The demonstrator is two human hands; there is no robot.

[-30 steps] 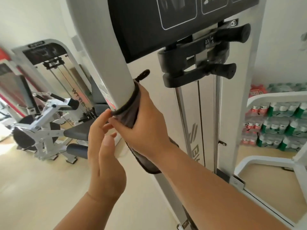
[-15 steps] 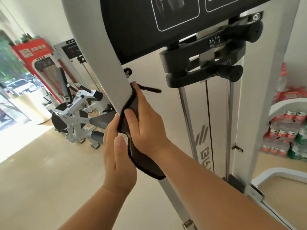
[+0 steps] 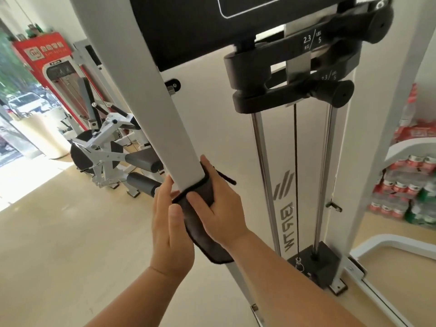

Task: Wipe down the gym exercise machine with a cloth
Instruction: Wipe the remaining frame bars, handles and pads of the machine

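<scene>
Where sunlit, beige floor point(image 3: 70, 244); white post point(image 3: 162, 126).

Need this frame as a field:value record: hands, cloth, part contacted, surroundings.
right hand: grips the cloth round the post
left hand: fingers fairly straight along the post's left side, thumb at the cloth's edge
cloth: dark grey, wrapped round the post, lower end loose below the hands
post: white, slanted, bare above the cloth
beside it: black weight levers, guide rods, cable
background: another machine left, bottle packs right
</scene>
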